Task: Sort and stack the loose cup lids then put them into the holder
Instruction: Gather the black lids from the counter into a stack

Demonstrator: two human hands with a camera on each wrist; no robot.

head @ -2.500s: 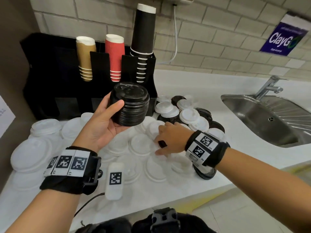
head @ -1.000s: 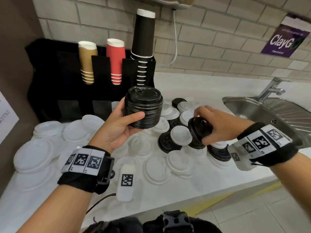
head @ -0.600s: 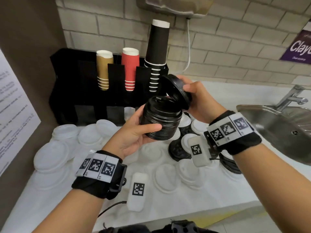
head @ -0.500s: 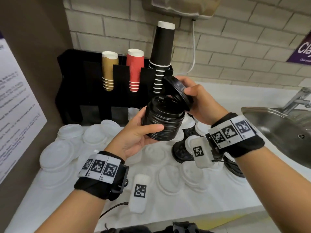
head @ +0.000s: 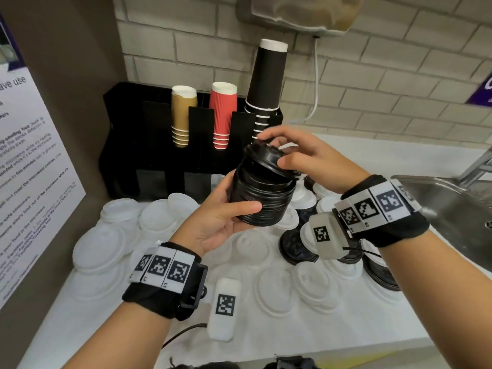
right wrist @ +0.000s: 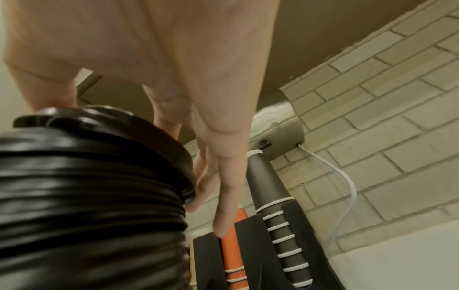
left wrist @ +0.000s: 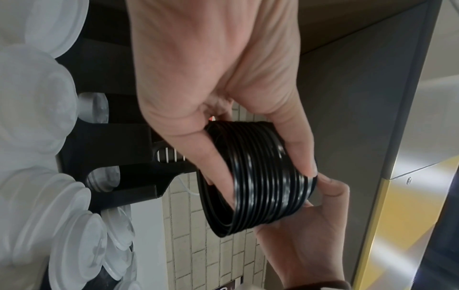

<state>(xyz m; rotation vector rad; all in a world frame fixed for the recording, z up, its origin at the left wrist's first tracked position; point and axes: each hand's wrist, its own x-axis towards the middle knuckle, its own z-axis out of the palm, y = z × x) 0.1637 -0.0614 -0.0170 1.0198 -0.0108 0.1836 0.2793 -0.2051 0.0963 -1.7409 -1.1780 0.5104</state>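
Our right hand (head: 306, 158) has now brought its pinched black lid (head: 269, 159) tilted onto the stack (head: 262, 198) that our left hand (head: 218, 222) grips, growing the sorted pile.

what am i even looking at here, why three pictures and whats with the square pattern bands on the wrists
No robot here: a person is sorting cup lids, filmed by three worn cameras. The wide picture comes from a head camera; the close-ups come from cameras strapped to each wrist, and the patterned bands are part of those straps.

The left hand grips a stack of black lids. The right hand is fitting one more black lid, still tilted, on top.

On the white counter lie loose white lids and a few black ones. Behind stands a black holder with cup stacks; a sink is at the right.
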